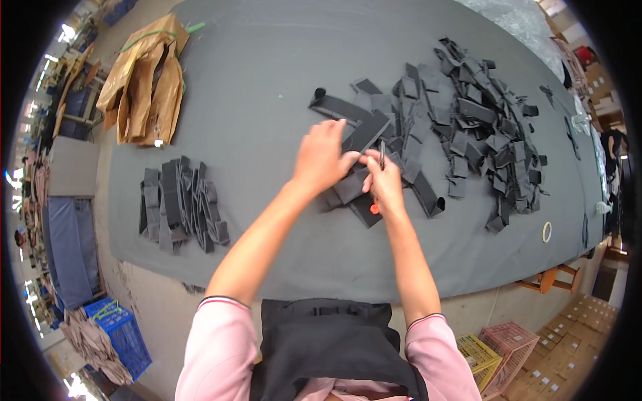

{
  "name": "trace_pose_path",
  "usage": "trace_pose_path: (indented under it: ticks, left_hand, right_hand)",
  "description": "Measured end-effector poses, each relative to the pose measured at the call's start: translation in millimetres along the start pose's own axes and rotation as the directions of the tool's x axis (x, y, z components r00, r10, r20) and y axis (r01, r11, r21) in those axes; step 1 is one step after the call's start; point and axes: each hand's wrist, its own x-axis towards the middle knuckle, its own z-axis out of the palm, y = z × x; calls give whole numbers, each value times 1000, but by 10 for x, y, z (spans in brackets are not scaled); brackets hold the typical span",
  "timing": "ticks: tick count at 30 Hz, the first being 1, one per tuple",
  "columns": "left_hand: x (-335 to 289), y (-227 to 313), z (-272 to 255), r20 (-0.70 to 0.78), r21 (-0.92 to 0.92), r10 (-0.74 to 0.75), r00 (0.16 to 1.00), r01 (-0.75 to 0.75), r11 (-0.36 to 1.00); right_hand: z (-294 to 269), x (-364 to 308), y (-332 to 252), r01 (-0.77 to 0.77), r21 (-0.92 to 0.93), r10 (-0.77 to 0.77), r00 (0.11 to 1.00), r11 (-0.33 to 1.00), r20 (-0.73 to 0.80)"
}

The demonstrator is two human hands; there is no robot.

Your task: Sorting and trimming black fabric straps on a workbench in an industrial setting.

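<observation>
Black fabric strip (368,132) lies slantwise at the centre of the frame, under the person's two hands. Left hand (322,155) rests over its near-left side, half open, fingers together and thumb stretched toward the other hand; whether it pinches the strip or only presses it, I cannot tell. Right hand (383,184) is curled closed around a slim scissor-like tool (382,155), dark tip up, with a red-orange part showing below the fingers.

To work well here, I would keep the strip flat and taut under the left fingers, hold the left thumb clear of the tip, and make small, controlled movements so the tip does not catch neighbouring pieces.

Counted: two hands, one tool, one brown paper bag (144,83) at upper left, one pale ring (547,232) at right. At lower left stands one blue crate (127,337); at lower right, one yellow crate (479,354) and one pinkish-red crate (511,341). Dark strips form one bundled group (172,200) at left and one large heap (478,110) at right; both overlap too much for an exact count
</observation>
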Motion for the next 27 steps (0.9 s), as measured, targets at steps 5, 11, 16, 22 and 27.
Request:
trace_pose_path:
  ticks: [5, 11, 16, 22, 27]
  left_hand:
    - [221, 45, 448, 266, 242, -193, 944, 128, 962]
    - [-418, 123, -280, 533, -719, -282, 797, 603, 345]
    - [-1426, -230, -687, 602, -790, -356, 714, 471, -393]
    - [-2089, -215, -507, 597, -802, -553, 581, 420, -424]
    - [-2196, -166, -542, 572, -819, -573, 587, 441, -366]
  right_hand:
    - [-189, -450, 256, -53, -29, 54, 998, 998, 16]
    - [-293, -950, 113, 192, -99, -192, 981, 976, 12]
    - [-248, -993, 198, 215, -165, -195, 972, 962, 130]
    - [183, -939, 214, 525, -578, -298, 844, 624, 446]
    - [515, -1005, 37, 690, -548, -416, 723, 473, 552]
